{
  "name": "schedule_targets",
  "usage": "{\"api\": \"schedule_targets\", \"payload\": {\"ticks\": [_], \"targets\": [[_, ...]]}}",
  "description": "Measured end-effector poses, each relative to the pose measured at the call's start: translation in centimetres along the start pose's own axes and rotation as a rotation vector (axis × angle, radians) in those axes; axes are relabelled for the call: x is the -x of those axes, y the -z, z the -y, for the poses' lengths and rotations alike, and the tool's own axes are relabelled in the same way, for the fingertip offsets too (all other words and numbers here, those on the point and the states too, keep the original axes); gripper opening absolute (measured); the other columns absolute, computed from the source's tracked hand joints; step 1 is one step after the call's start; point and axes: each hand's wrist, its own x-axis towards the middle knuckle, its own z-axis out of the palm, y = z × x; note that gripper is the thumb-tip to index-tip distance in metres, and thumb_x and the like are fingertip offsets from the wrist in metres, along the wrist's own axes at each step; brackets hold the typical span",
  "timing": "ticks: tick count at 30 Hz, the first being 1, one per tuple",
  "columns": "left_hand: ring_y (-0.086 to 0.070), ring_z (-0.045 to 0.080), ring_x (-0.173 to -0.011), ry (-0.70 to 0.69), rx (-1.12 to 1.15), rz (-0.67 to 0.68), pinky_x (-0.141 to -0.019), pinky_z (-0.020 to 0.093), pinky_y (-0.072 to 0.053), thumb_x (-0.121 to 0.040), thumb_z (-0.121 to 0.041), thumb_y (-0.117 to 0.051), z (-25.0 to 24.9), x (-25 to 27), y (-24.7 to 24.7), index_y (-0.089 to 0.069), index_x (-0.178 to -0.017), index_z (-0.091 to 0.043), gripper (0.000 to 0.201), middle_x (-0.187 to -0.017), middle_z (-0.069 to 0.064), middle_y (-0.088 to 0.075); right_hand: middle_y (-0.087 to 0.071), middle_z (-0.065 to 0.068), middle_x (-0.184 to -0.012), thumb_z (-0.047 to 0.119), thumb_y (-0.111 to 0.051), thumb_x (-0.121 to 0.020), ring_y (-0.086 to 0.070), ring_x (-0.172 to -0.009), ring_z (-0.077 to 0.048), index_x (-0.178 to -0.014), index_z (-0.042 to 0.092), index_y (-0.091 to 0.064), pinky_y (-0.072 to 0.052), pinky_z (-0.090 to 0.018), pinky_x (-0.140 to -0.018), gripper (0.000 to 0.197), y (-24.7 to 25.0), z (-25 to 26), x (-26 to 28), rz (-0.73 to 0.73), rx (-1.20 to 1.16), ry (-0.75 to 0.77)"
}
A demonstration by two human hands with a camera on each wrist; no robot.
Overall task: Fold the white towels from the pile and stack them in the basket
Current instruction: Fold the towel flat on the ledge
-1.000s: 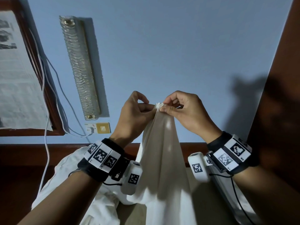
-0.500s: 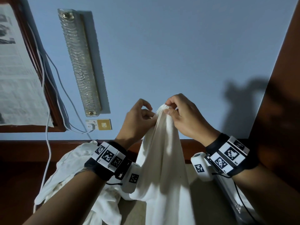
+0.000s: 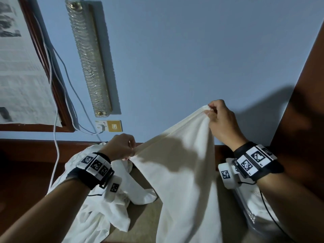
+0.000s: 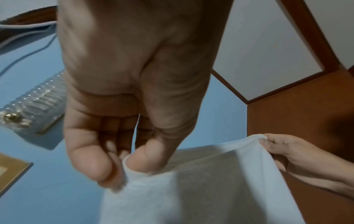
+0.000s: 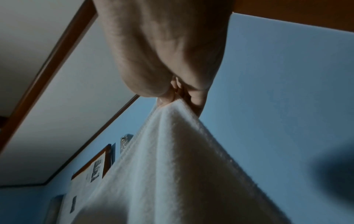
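White towel (image 3: 182,172): held up in the air in front of a blue wall (image 3: 175,58), its top edge stretched on a slant between the two hands, the rest hanging down past the bottom of the head view. Right hand (image 3: 221,123): the higher one, thumb and fingers (image 3: 209,112) clamped on the upper corner; the right wrist view shows the corner bunched between the fingertips, with open wall to the right of it. Left hand (image 3: 121,147): lower and to the left, pinching the same edge; the left wrist view shows the cloth caught between thumb and curled fingers (image 4: 91,163), a detail hidden behind the knuckles in the head view. The two hands are well apart along the edge. Pile of towels (image 3: 98,199): crumpled white cloth on a tan counter (image 3: 145,218), below and behind the left wrist, just beside the hanging towel. Basket (image 3: 252,213): a pale container with a perforated wall at lower right, under the right forearm; white cloth shows inside it, whether folded I cannot tell. Surroundings: a ribbed glass wall light (image 3: 89,55) and a gold switch plate (image 3: 114,126) left of the towel, white cords (image 3: 56,137) trailing down the wall, a framed picture (image 3: 21,67) at far left, and a brown wooden panel (image 3: 301,111) closing off the right side.
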Motion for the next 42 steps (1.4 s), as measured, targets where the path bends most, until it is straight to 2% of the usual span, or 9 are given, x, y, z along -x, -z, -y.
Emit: {"api": "schedule_targets", "payload": {"ticks": [4,9,13,19,25,28,32,39,42], "targets": [[-0.054,0.005,-0.06,-0.191,-0.049,-0.066,-0.057,0.018,-0.043,-0.084,0.001,-0.066,-0.2,1.1,-1.0,-0.051,-0.087,-0.027,0.032,-0.077,-0.003,-0.062,-0.06,0.002,-0.109,0.017,-0.058,-0.105,-0.053,-0.1,-0.015,-0.126,0.005,-0.057,-0.033,-0.016,-0.08,0.024,0.6,-1.2,-0.4,-0.051,-0.054,-0.051],[-0.057,0.007,-0.084,-0.346,-0.139,-0.054,-0.073,0.024,-0.04,-0.096,0.001,-0.05,0.0,1.8,-2.3,-0.072,-0.114,-0.033,0.044,-0.099,-0.006,-0.06,-0.06,0.004,-0.111,0.021,-0.057,-0.105,-0.054,-0.102,-0.012,-0.126,0.011,-0.057,-0.035,-0.016,-0.081,0.023,1.2,-1.6,-0.4,-0.029,-0.088,-0.066],[-0.064,0.02,-0.096,-0.208,-0.325,0.09,-0.078,0.034,-0.044,-0.094,-0.033,-0.042,0.1,2.4,-1.3,-0.075,-0.112,-0.025,0.038,-0.108,-0.005,-0.07,-0.06,0.005,-0.11,0.019,-0.058,-0.105,-0.054,-0.101,-0.012,-0.126,0.01,-0.058,-0.035,-0.015,-0.081,0.023,1.6,-1.7,-0.1,-0.058,-0.09,-0.049],[-0.067,0.015,-0.079,-0.284,-0.378,-0.141,-0.08,0.039,-0.056,-0.076,-0.074,-0.054,0.0,3.9,4.7,-0.077,-0.101,-0.033,0.054,-0.082,-0.011,-0.073,-0.063,0.002,-0.108,0.019,-0.061,-0.102,-0.058,-0.1,-0.017,-0.121,0.009,-0.061,-0.039,-0.024,-0.084,0.022,1.5,-2.4,1.0,-0.092,-0.062,-0.077],[-0.07,0.011,-0.072,-0.45,0.104,-0.205,-0.073,0.033,-0.057,-0.08,-0.024,-0.09,-1.1,7.3,8.6,-0.071,-0.09,-0.023,0.021,-0.085,0.001,-0.071,-0.072,0.008,-0.101,0.013,-0.065,-0.1,-0.064,-0.094,-0.005,-0.114,0.021,-0.068,-0.052,-0.036,-0.094,0.017,2.7,-1.5,2.6,-0.15,-0.371,-0.114],[-0.064,0.009,-0.07,-0.48,-0.093,-0.147,-0.069,0.028,-0.049,-0.088,-0.039,-0.08,-0.5,9.5,9.6,-0.071,-0.084,-0.019,0.022,-0.076,-0.001,-0.068,-0.072,0.021,-0.086,0.01,-0.064,-0.101,-0.061,-0.081,0.007,-0.112,0.023,-0.072,-0.047,-0.019,-0.08,0.018,3.8,0.5,4.2,-0.13,-0.436,-0.111],[-0.065,0.007,-0.077,-0.414,-0.399,0.045,-0.077,0.027,-0.051,-0.096,-0.062,-0.058,0.1,12.2,10.9,-0.077,-0.086,-0.023,0.045,-0.08,-0.005,-0.072,-0.071,0.018,-0.09,0.022,-0.063,-0.098,-0.062,-0.087,0.001,-0.098,0.033,-0.071,-0.047,-0.024,-0.086,0.014,4.2,4.2,6.7,-0.137,-0.404,-0.083],[-0.072,0.019,-0.095,-0.539,0.286,0.098,-0.08,0.03,-0.054,-0.094,-0.022,-0.075,-1.0,19.3,12.4,-0.077,-0.101,-0.008,0.016,-0.106,0.003,-0.071,-0.065,0.009,-0.106,0.041,-0.047,-0.101,-0.06,-0.096,-0.01,-0.111,0.032,-0.06,-0.048,-0.034,-0.089,0.019,7.1,8.6,10.5,-0.105,-0.314,-0.142],[-0.064,0.02,-0.077,-0.637,0.062,-0.015,-0.067,0.035,-0.047,-0.091,-0.026,-0.081,-1.0,19.8,11.9,-0.073,-0.088,-0.017,0.012,-0.093,-0.001,-0.064,-0.064,0.01,-0.103,0.029,-0.046,-0.106,-0.058,-0.088,-0.003,-0.112,0.027,-0.06,-0.044,-0.025,-0.077,0.015,8.5,10.4,12.1,-0.101,-0.279,-0.119]]}}
